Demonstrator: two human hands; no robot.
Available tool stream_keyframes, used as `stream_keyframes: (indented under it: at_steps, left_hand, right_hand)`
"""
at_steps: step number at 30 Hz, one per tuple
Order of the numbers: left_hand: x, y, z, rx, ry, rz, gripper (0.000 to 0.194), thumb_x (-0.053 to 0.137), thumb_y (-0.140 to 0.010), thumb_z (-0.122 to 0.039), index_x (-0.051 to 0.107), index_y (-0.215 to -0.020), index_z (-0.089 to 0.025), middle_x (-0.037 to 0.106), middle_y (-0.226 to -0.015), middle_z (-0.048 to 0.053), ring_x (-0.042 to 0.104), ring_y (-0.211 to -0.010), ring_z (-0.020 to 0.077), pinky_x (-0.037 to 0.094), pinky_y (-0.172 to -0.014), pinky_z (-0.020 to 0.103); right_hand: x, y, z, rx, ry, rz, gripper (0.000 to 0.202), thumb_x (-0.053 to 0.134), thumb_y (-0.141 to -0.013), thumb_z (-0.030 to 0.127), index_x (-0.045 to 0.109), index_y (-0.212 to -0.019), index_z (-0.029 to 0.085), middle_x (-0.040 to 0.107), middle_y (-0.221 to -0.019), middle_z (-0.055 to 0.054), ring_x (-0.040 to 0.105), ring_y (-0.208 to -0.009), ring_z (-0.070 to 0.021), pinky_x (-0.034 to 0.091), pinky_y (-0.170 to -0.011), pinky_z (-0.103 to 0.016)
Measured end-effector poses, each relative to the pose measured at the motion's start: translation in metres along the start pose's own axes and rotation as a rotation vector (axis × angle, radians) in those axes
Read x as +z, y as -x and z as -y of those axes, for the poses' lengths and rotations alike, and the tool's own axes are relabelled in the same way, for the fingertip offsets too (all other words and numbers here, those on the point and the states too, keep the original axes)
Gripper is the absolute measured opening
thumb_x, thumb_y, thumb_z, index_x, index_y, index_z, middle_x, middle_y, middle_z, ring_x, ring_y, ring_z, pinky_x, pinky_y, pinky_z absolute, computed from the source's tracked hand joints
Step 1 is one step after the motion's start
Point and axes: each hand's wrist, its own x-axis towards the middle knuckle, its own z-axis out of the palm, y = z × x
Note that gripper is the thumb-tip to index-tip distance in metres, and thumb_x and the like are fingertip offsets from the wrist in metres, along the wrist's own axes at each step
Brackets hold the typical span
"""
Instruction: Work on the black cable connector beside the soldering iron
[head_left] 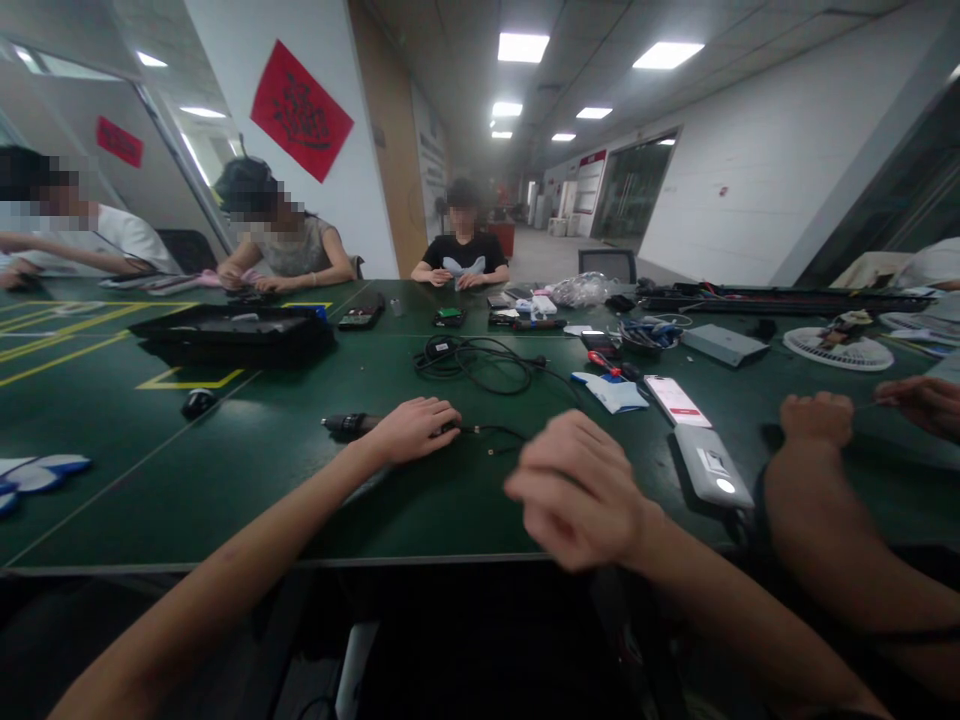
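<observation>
The thin dark cord [504,429] lies on the green surface [420,510] in front of me, between my two hands. Its near end, with a bit of gold on it, sits just beside my left hand [416,430]. The fingers of that hand are close together and bent down over something dark, but I cannot tell if they grip it. A dark round tool [349,425] pokes out on the left side of my wrist. A tiny gold ring [491,452] is just below the cord.

My right hand [577,490] is up above the surface and blurry. Its fingers are curled in, and a thin dark line goes across them. I cannot tell if they are pinched on the cord.

Past my hands is a big loop of black cable [525,365]. To its right are a red screwdriver [598,360], a white and blue glove [613,393], a phone [677,402] with its screen lit, and a silver box [711,465] touching the phone. Another person's hand [817,418] is at the far right. On the left are a black mouse [199,402] and a big black tray [232,335].
</observation>
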Motion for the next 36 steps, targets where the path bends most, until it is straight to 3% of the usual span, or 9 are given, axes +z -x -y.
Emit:
stream_keyframes:
  at_steps: [7, 10, 17, 23, 31, 36]
  left_hand:
    - [0.011, 0.018, 0.003, -0.038, 0.054, -0.004, 0.047, 0.056, -0.1, -0.047, 0.052, -0.142, -0.027, 0.065, -0.128, 0.006, 0.063, -0.112, 0.0226, 0.048, -0.099, 0.036]
    - [0.016, 0.02, 0.007, -0.044, 0.079, -0.024, 0.045, 0.056, -0.101, -0.044, 0.052, -0.142, -0.026, 0.066, -0.129, 0.005, 0.063, -0.114, 0.0215, 0.048, -0.101, 0.035]
    - [0.028, -0.005, -0.007, -0.055, 0.04, -0.057, 0.04, 0.057, -0.101, -0.043, 0.055, -0.137, -0.025, 0.068, -0.12, 0.006, 0.063, -0.109, 0.0217, 0.049, -0.096, 0.034]
    - [0.032, -0.029, -0.024, -0.027, -0.022, -0.047, 0.034, 0.055, -0.102, -0.044, 0.058, -0.129, -0.024, 0.067, -0.113, 0.006, 0.063, -0.103, 0.0223, 0.048, -0.088, 0.033]
    - [0.023, -0.027, -0.031, 0.035, -0.06, -0.029, 0.027, 0.051, -0.103, -0.044, 0.06, -0.118, -0.024, 0.066, -0.103, 0.005, 0.062, -0.093, 0.0208, 0.046, -0.078, 0.032]
    - [0.022, -0.023, -0.037, 0.029, -0.073, -0.033, 0.027, 0.05, -0.103, -0.045, 0.061, -0.117, -0.024, 0.065, -0.103, 0.006, 0.061, -0.094, 0.0217, 0.044, -0.079, 0.034]
  right_hand:
    - [0.043, -0.045, 0.146, -0.546, -0.204, 0.315, 0.023, 0.064, -0.101, 0.038, 0.073, -0.109, 0.018, 0.067, -0.108, -0.011, 0.06, -0.1, -0.0227, 0.047, -0.09, -0.036]
    - [0.056, -0.056, 0.181, -0.635, -0.268, 0.373, 0.011, 0.063, -0.1, 0.028, 0.07, -0.098, 0.019, 0.066, -0.098, -0.008, 0.059, -0.092, -0.022, 0.045, -0.082, -0.033]
    - [0.059, -0.057, 0.195, -0.627, -0.424, 0.405, 0.008, 0.054, -0.105, 0.025, 0.059, -0.103, 0.019, 0.066, -0.092, -0.004, 0.06, -0.082, -0.0182, 0.04, -0.084, -0.032]
    - [0.062, -0.059, 0.193, -0.529, -0.64, 0.538, 0.011, 0.052, -0.103, 0.021, 0.062, -0.109, 0.018, 0.067, -0.076, 0.002, 0.057, -0.066, -0.0133, 0.04, -0.067, -0.024]
    - [0.058, -0.058, 0.186, -0.54, -0.691, 0.558, 0.017, 0.06, -0.101, 0.026, 0.073, -0.107, 0.019, 0.075, -0.095, -0.003, 0.067, -0.081, -0.0165, 0.049, -0.077, -0.027]
    - [0.058, -0.051, 0.184, -0.614, -0.53, 0.439, 0.014, 0.062, -0.1, 0.023, 0.074, -0.107, 0.021, 0.075, -0.103, -0.006, 0.068, -0.094, -0.0205, 0.048, -0.089, -0.033]
